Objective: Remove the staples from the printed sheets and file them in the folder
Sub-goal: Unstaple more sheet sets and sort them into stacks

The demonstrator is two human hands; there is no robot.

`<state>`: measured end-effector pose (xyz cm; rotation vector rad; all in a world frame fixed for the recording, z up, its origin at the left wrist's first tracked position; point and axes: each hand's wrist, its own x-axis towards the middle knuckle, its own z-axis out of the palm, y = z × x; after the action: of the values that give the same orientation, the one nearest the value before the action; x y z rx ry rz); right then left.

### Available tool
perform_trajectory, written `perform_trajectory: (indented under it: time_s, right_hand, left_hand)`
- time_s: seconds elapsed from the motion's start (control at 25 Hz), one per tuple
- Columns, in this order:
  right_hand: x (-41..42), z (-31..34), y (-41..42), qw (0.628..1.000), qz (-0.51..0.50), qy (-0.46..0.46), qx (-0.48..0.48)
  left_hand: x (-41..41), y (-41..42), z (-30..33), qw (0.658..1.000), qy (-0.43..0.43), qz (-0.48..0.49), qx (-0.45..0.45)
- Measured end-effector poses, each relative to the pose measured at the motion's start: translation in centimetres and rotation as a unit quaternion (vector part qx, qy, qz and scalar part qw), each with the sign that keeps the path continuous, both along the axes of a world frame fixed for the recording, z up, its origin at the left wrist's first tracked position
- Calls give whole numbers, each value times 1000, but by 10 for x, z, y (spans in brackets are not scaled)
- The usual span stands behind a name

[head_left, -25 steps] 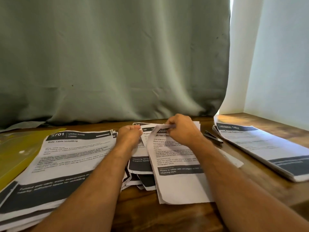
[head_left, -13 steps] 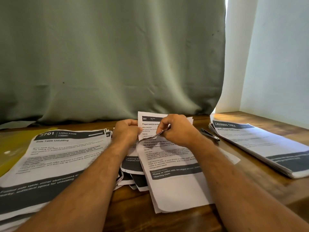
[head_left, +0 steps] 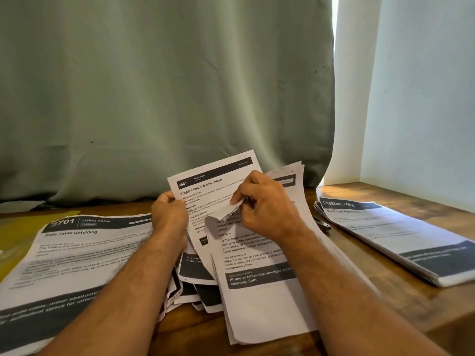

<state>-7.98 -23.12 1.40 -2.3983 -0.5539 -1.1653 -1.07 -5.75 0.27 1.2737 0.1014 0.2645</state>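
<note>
I see the right hand (head_left: 267, 204) with thumb and forefinger pinched together on the curled top corner of the front sheet (head_left: 252, 255), the corner crumpled into a small fold between them; the other fingers are curled in below. I can't make out a staple there. The left hand (head_left: 168, 214) grips the left edge of the raised sheet (head_left: 205, 181) headed "Prepare bedtime environment", fingers wrapped behind it and the thumb side toward me. That sheet stands tilted up off the table, its top leaning right. The front sheet, with "Phone or tablet" in a dark band, lies on a loose bundle whose near end reaches the near table edge. More sheets fan out behind the right hand.

Under both hands is a messy pile of loose pages (head_left: 198, 291) with dark bands. Left of it lies a big stack (head_left: 77, 253) titled "Side Table Unfolding". The yellow folder (head_left: 15, 235) lies at the far left, partly under that stack. On the right sits a neat stack (head_left: 401, 240) headed "Dressing Table", apart from the hands. A small dark metal tool (head_left: 322, 224) lies between that stack and the right forearm. The wooden table (head_left: 385, 299) carries it all; a green curtain (head_left: 164, 93) hangs at the far side.
</note>
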Motion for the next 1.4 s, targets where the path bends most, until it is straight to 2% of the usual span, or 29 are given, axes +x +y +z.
perform_trajectory:
  time_s: [0.2,0.44,0.76,0.88,1.0,1.16,1.4]
  right_hand:
    - [-5,4,7,999,-24,34,33]
    - [-3,2,9,989,-33,134,59]
    - [-1,1,6,986,-20,141,91]
    - [1,0,3,987,-12,142,81]
    - [0,0,2,987,-14,150,48]
    - [-1,0,0,987,-10,158,27]
    - [-2,1,3,989,-18,146,21]
  left_hand:
    - [-2,-2,-1,996,-30,-18,79]
    - [-13,-8,-1,985,-61,-67,143]
    - [-24,-12,3,972,-80,-119,186]
    - [-20,-11,2,978,-72,-111,162]
    - [-9,-9,-2,988,-42,-53,142]
    - [-4,-7,-2,996,-34,-37,75]
    - [-3,-9,-3,995,-38,-47,77]
